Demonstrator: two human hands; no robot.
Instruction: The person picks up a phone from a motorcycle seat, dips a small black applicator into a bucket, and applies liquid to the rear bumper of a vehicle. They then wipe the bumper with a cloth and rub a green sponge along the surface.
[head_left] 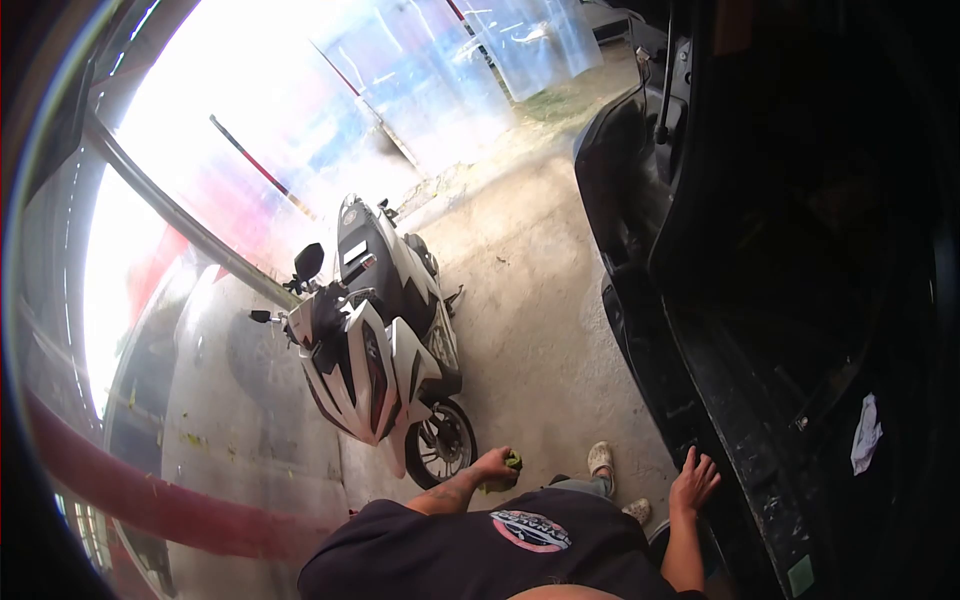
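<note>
A curved grey wall (pixel 230 400) with a red band (pixel 120 490) low along it fills the far left, well to the left of the white scooter (pixel 375 350); a metal pole (pixel 170 210) slants above the scooter's mirrors, against a bright, washed-out background. The white scooter stands on the concrete floor (pixel 530 300), its black seat toward the top of the frame and its front wheel (pixel 440 445) toward the person. Just right of that wheel, and close to it, the left hand (pixel 492 466) is closed around a green cloth (pixel 510 467), fingers wrapped tight on it; whether cloth and tyre touch cannot be told. Further right of the scooter a pale shoe (pixel 600 458) rests on the concrete; beyond it the right hand (pixel 692 482) lies flat, fingers spread, on the lower edge of a black vehicle (pixel 700 300), holding nothing; a white rag (pixel 866 432) lies on that dark bodywork, well right of the scooter.
</note>
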